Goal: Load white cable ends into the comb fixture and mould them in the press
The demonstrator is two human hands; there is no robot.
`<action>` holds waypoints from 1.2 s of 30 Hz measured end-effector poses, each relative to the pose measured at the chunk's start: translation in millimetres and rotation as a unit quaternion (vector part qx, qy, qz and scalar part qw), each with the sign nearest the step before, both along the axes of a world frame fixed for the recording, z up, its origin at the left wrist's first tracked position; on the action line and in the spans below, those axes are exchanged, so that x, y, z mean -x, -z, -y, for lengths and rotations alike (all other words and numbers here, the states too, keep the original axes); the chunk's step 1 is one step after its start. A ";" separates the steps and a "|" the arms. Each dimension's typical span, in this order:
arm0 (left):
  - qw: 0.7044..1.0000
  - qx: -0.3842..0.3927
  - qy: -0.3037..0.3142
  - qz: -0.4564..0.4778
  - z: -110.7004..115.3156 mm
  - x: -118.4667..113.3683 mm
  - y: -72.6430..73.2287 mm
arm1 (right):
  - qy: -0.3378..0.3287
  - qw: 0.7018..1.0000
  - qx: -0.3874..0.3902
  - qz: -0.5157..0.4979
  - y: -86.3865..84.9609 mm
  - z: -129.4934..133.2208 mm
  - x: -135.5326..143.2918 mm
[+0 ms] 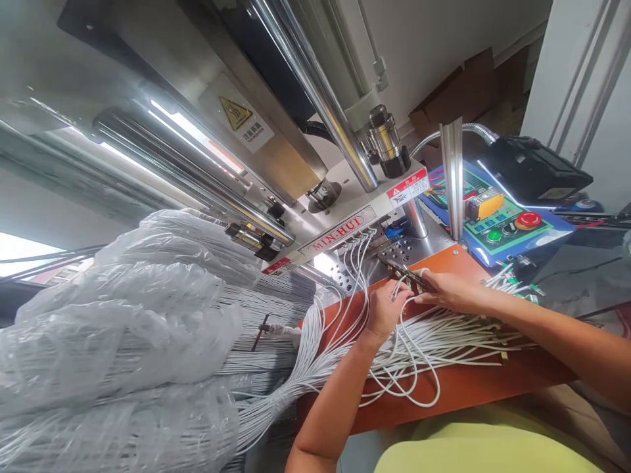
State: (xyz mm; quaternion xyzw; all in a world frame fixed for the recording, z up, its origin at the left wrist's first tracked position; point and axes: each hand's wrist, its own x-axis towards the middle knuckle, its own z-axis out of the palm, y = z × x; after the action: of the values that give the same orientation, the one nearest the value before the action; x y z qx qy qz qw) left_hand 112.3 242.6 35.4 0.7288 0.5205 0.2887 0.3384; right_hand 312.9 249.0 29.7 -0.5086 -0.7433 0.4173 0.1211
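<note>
My left hand (pixel 387 307) is closed on a white cable (pixel 400 284) over the orange-brown board (pixel 444 263), close to the machine's metal base. To its right, my right hand (pixel 444 290) is wrapped round a dark hand tool (pixel 411 276) that looks like pliers. The tool's tip points up and left, near my left fingertips; what lies between its jaws is too small to tell. Below both hands spreads a large bundle of white cables (pixel 444 338), with a few loops hanging toward the board's front edge.
The press (pixel 340 233) stands directly ahead, with cables entering beneath it. Plastic-wrapped cable bundles (pixel 123 341) fill the left side. A T-handled part (pixel 261 332) sticks out left of the board. A blue control box (pixel 513 223) with a red button is at the right.
</note>
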 end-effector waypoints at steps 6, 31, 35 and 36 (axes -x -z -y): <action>1.000 0.014 0.000 0.013 3.3 -3.8 -4.8 | 0.014 1.000 -0.005 0.005 -6.3 2.0 -1.2; 0.973 0.108 -0.066 0.192 -16.5 -3.1 -1.6 | 0.012 1.000 -0.022 0.009 7.0 2.8 1.6; 0.950 0.126 -0.135 0.251 -27.9 -3.6 -5.0 | 0.015 1.000 -0.026 0.000 11.3 1.7 0.9; 0.954 0.108 -0.144 0.239 -28.2 -4.1 -5.4 | 0.012 1.000 -0.026 0.000 11.0 1.6 0.7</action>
State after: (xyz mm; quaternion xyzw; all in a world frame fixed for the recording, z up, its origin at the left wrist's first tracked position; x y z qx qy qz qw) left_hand 116.3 270.8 40.8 0.5148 0.5517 0.4424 0.4846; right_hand 312.2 247.4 18.6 -0.5138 -0.7480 0.3963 0.1393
